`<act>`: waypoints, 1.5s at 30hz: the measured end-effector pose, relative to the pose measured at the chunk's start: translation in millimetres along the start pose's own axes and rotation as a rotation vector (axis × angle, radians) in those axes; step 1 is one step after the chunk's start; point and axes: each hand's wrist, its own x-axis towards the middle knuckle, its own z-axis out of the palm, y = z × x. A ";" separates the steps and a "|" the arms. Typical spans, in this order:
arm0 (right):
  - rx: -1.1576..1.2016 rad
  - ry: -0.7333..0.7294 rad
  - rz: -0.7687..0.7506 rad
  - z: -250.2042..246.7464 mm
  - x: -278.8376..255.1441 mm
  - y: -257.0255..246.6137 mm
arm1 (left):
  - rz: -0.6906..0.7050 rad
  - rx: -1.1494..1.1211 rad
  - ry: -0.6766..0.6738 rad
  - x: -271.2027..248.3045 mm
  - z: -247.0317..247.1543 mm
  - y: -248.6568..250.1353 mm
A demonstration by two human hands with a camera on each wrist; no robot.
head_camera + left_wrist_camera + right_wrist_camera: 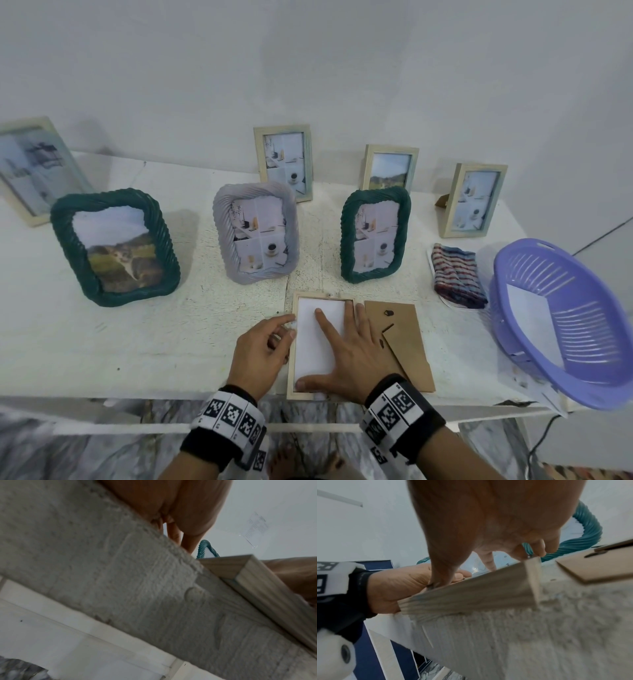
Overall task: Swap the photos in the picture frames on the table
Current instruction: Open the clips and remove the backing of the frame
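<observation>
A pale wooden frame (291,371) lies face down at the table's front edge, with the white back of a photo (317,358) inside it. My right hand (344,347) lies flat on that white sheet, fingers straight and spread, thumb near the frame's lower left corner. My left hand (269,341) sits against the frame's left rail with curled fingers and grips that rail near the top. The brown backing board (407,346) with its stand flap lies flat just right of the frame. In the right wrist view the frame (471,592) and the left hand (397,585) on its side show.
Standing behind are a green frame with a cat photo (116,246), a grey frame (257,233), another green frame (375,236) and several wooden frames by the wall. A folded striped cloth (457,274) and a purple basket (565,322) are at the right.
</observation>
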 end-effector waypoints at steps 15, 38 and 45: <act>-0.008 0.071 -0.032 -16.8 -10.5 -10.5 | 0.013 0.067 0.002 0.0 0.0 3.9; 1.244 0.597 -0.116 -30.3 -62.4 20.0 | -0.056 -0.111 -0.097 -6.2 32.5 71.6; 1.285 0.498 -0.077 -34.5 -84.8 42.3 | -0.266 -0.465 -0.404 -9.5 55.8 114.6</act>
